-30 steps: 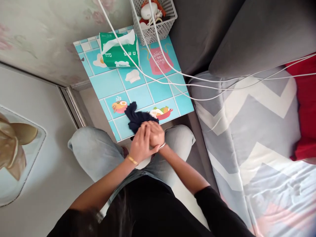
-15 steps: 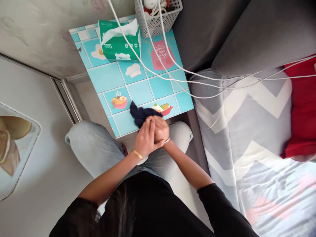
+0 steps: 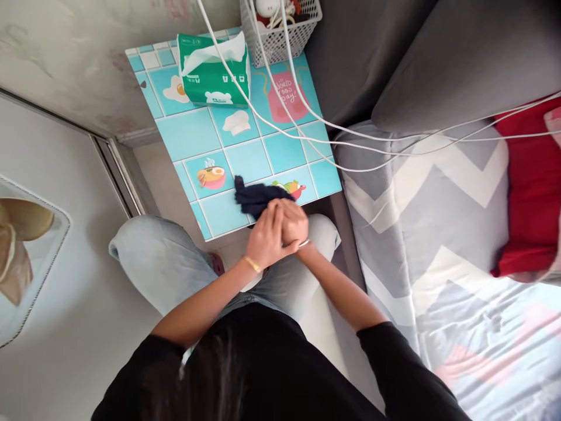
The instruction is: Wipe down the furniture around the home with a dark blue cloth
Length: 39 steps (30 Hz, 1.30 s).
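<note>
A crumpled dark navy cloth [image 3: 259, 197] lies bunched over the front edge of a small table, its loose end on the tabletop. Its near end disappears under my two hands. My left hand [image 3: 266, 235], with a gold bracelet at the wrist, is closed over the cloth and laps against the other hand, its thumb reaching towards the silver bangle. Curled tightly beside it, my right hand [image 3: 294, 223] also grips the cloth. The undersides of both hands and the bunched part between them are hidden.
The table [image 3: 188, 137] has a blue tile-pattern top. A green tissue pack [image 3: 214, 88] and a white basket [image 3: 284, 44] of small items stand at its back. White cables [image 3: 315, 139] hang across it. A grey zigzag-patterned bed cover [image 3: 442, 175] is at right, a white panel [image 3: 83, 280] at left.
Both hands have shifted slightly right and up with the cloth between them. The cloth's loose end has changed shape and lies more stretched out.
</note>
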Tool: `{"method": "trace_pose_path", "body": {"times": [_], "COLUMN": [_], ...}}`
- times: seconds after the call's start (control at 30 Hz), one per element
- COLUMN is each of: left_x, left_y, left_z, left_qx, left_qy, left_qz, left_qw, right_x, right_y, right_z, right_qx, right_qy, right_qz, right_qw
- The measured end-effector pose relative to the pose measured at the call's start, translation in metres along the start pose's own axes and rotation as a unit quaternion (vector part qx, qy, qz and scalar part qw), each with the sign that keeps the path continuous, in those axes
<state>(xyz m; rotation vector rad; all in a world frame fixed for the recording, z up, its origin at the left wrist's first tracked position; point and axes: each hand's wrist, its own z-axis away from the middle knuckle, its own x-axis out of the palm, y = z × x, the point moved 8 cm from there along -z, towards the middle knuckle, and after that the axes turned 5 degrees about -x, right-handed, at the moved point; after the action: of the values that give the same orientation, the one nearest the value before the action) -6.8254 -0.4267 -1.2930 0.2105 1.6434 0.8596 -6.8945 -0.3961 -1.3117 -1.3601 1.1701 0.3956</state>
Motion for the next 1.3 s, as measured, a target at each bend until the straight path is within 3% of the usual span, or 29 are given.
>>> {"method": "trace_pose_path", "body": {"times": [0.1, 0.17, 0.27, 0.33, 0.4, 0.5, 0.57, 0.6, 0.63, 0.7, 0.83, 0.93, 1.03, 1.13, 1.2, 1.3], "left_x": [0.029, 0.031, 0.017, 0.009, 0.014, 0.052, 0.079, 0.089, 0.094, 0.09, 0.02, -0.026, -0.051, -0.064, -0.065, -0.065], "left_y": [0.024, 0.026, 0.017, 0.005, -0.016, -0.051, -0.059, -0.059, -0.056, -0.049, -0.024, -0.004, -0.003, -0.002, -0.001, -0.008], "left_z": [-0.04, -0.046, -0.022, 0.005, 0.028, 0.052, 0.051, 0.045, 0.038, 0.028, 0.035, 0.058, 0.074, 0.074, 0.069, 0.066], "left_qx": [0.029, 0.038, 0.051, 0.022, -0.083, -0.307, -0.385, -0.395, -0.392, -0.36, -0.21, -0.131, -0.154, -0.148, -0.142, -0.16], "left_qy": [-0.036, -0.044, -0.028, 0.001, 0.037, 0.075, 0.072, 0.055, 0.031, -0.012, 0.018, 0.009, 0.013, 0.029, 0.015, 0.016], "left_qz": [0.026, 0.04, 0.088, 0.156, 0.259, 0.395, 0.439, 0.449, 0.452, 0.425, 0.318, 0.343, 0.342, 0.313, 0.288, 0.247], "left_qw": [0.999, 0.998, 0.994, 0.988, 0.962, 0.863, 0.809, 0.8, 0.801, 0.83, 0.924, 0.93, 0.927, 0.938, 0.947, 0.956], "right_x": [-0.027, -0.031, -0.029, -0.029, -0.032, -0.037, -0.039, -0.042, -0.046, -0.063, -0.107, -0.116, -0.101, -0.072, -0.051, -0.025], "right_y": [0.048, 0.057, 0.05, 0.045, 0.042, 0.042, 0.042, 0.042, 0.042, 0.041, 0.023, -0.007, -0.036, -0.039, -0.03, -0.014], "right_z": [0.006, 0.007, 0.006, 0.004, 0.002, 0.0, -0.002, -0.002, -0.002, 0.001, 0.023, 0.037, 0.043, 0.042, 0.039, 0.033], "right_qx": [0.06, 0.072, 0.075, 0.078, 0.079, 0.084, 0.087, 0.089, 0.092, 0.107, 0.136, 0.139, 0.162, 0.235, 0.282, 0.313], "right_qy": [0.035, 0.049, 0.059, 0.057, 0.057, 0.059, 0.059, 0.061, 0.07, 0.114, 0.214, 0.215, 0.21, 0.223, 0.209, 0.147], "right_qz": [0.063, 0.089, 0.094, 0.077, 0.059, 0.039, 0.016, 0.0, -0.014, -0.026, -0.043, -0.165, -0.342, -0.44, -0.453, -0.464], "right_qw": [0.996, 0.992, 0.991, 0.992, 0.993, 0.994, 0.994, 0.994, 0.993, 0.987, 0.966, 0.952, 0.901, 0.837, 0.819, 0.815]}}
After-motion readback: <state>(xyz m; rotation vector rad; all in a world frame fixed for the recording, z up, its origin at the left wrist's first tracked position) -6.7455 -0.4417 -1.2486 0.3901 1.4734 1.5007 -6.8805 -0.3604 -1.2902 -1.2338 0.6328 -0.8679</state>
